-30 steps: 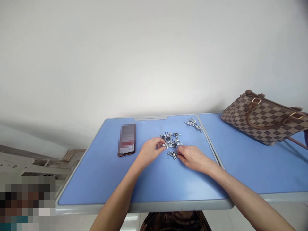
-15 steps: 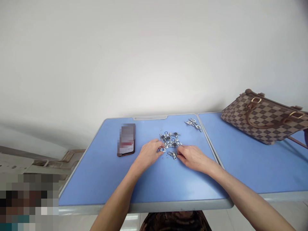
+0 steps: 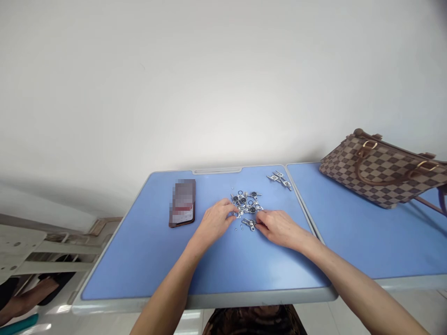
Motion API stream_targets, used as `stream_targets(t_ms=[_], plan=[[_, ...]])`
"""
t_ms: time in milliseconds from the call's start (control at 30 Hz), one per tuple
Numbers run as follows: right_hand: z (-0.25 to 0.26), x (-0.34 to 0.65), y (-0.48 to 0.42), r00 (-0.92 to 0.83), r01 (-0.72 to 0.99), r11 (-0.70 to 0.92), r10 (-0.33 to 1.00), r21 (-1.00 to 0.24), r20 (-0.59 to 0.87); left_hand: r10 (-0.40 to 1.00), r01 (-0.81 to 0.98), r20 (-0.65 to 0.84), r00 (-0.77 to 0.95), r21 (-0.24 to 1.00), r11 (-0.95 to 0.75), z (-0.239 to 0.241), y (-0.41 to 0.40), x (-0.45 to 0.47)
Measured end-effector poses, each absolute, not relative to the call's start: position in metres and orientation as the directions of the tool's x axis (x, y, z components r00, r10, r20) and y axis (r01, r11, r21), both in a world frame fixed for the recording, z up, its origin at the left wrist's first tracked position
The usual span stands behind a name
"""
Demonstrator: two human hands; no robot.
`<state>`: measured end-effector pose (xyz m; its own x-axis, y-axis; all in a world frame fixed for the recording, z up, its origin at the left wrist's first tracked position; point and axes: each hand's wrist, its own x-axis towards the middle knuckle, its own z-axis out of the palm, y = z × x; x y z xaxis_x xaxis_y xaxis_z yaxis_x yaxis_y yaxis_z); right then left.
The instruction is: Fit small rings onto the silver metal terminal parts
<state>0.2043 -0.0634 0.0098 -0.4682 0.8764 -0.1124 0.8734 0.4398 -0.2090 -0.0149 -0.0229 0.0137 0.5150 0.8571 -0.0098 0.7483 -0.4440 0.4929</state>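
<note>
Both hands are in at the middle of the blue desk [image 3: 153,260], right where the pile of metal parts [image 3: 243,200] lies! The left hand [image 3: 215,217] comes in from the left, thumb and fingers bent toward each other at a small metal piece [image 3: 239,213] on the pile's near side; whether it is gripped or only touched, I cannot tell. Across from it, the right hand [image 3: 277,226] is closed, fingertips pinching the right end of a metal fitting [image 3: 250,224] just on the near side of the pile. Between the hands, a few tiny bits [image 3: 241,227] sit loose on the desktop. Up near the far right corner, a small group of metal fittings [image 3: 279,179] lies apart from the rest. Over toward the left edge, a phone [image 3: 183,204] lies flat, its screen partly blurred. And on the neighbouring desk [image 3: 370,242], by the far edge, a checked handbag [image 3: 380,170] rests near the wall [image 3: 223,93].
</note>
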Motion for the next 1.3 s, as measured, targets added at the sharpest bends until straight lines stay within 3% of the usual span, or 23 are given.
stream_targets(t_ms=[167, 333, 533, 733, 1300], plan=[[0.009, 0.204, -0.064, -0.467, 0.872, 0.44, 0.879, -0.213, -0.095, 0.836, 0.68, 0.067, 0.545, 0.549, -0.487, 0.013, -0.025, -0.01], [0.009, 0.203, -0.064, -0.466, 0.871, 0.437, 0.879, -0.226, -0.098, 0.711, 0.506, 0.187, 0.678, 0.584, -0.635, 0.009, -0.034, 0.001], [0.009, 0.202, -0.064, -0.46, 0.873, 0.427, 0.882, -0.235, -0.107, 0.686, 0.568, 0.132, 0.716, 0.463, -0.681, 0.003, -0.038, 0.011], [0.009, 0.201, -0.064, -0.457, 0.876, 0.424, 0.881, -0.229, -0.119, 0.686, 0.588, 0.087, 0.722, 0.446, -0.675, 0.007, -0.038, 0.01], [0.01, 0.201, -0.063, -0.463, 0.875, 0.426, 0.876, -0.229, -0.139, 0.727, 0.461, 0.032, 0.686, 0.754, -0.468, 0.011, -0.034, 0.007]])
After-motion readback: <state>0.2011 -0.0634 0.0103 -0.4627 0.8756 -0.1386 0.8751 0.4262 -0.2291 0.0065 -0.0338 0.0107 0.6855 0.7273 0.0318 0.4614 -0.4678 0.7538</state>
